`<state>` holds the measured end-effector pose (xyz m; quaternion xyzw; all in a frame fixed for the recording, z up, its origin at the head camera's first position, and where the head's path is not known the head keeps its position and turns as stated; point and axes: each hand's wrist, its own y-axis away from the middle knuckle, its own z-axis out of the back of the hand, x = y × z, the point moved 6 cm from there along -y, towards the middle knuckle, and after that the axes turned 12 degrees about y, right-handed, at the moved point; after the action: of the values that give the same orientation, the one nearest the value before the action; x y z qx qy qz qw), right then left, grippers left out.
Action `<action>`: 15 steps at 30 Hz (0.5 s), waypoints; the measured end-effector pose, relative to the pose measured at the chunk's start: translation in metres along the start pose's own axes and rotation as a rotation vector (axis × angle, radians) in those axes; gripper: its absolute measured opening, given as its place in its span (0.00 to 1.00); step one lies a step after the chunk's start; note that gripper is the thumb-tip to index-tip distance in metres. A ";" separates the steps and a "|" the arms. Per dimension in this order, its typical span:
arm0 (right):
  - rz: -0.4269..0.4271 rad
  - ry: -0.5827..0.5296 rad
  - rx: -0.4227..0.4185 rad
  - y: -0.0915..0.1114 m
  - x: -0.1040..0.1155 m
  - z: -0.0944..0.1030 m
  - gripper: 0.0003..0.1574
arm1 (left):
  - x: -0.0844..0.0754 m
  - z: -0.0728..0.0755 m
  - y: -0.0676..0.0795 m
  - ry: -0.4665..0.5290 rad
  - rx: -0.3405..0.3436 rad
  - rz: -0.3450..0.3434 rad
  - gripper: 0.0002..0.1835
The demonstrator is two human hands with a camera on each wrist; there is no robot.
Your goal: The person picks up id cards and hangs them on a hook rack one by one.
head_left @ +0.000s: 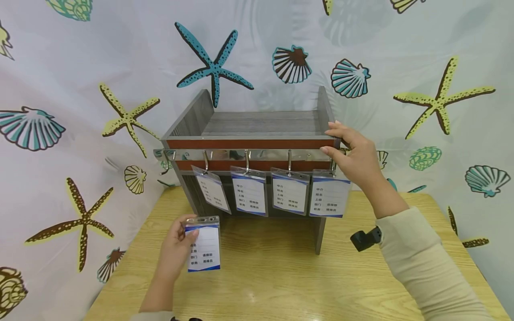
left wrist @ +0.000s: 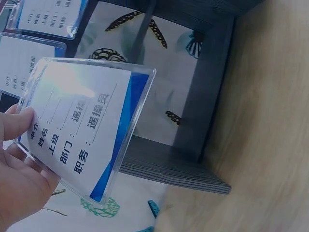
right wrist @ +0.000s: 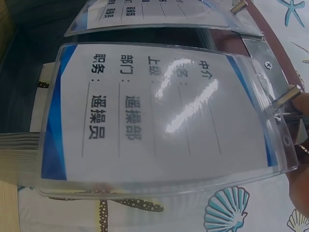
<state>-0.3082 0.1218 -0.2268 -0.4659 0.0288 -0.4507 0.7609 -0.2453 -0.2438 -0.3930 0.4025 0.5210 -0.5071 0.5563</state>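
My left hand pinches a clear plastic badge holder by its left edge, thumb in front. Its white card with blue corners faces the camera, upright, below the left end of a grey wooden shelf. With thumb and fingers, my right hand grips the shelf's front right corner. Just under that hand hangs another badge holder, its slot on a metal hook. More such badges hang in a row to its left. The leftmost hook is bare.
A shiny metal strip along the shelf's reddish-brown front bears the hooks. The shelf stands on a light wooden table, its side legs reaching down to it. Behind hangs a white cloth printed with starfish and shells.
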 end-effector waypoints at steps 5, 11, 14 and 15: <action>-0.008 -0.013 0.009 0.000 0.000 0.000 0.20 | -0.017 0.002 -0.003 0.020 0.013 -0.071 0.17; -0.021 0.003 0.023 0.000 -0.001 0.000 0.20 | -0.037 0.010 -0.010 0.036 -0.025 -0.166 0.15; -0.021 0.016 0.026 0.000 -0.001 -0.001 0.20 | -0.046 0.016 -0.012 0.041 -0.063 -0.211 0.14; -0.021 0.019 0.026 0.000 -0.001 -0.001 0.20 | -0.048 0.018 -0.013 0.043 -0.078 -0.224 0.14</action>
<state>-0.3092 0.1219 -0.2280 -0.4520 0.0253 -0.4632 0.7619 -0.2523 -0.2563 -0.3421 0.3307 0.5939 -0.5367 0.4998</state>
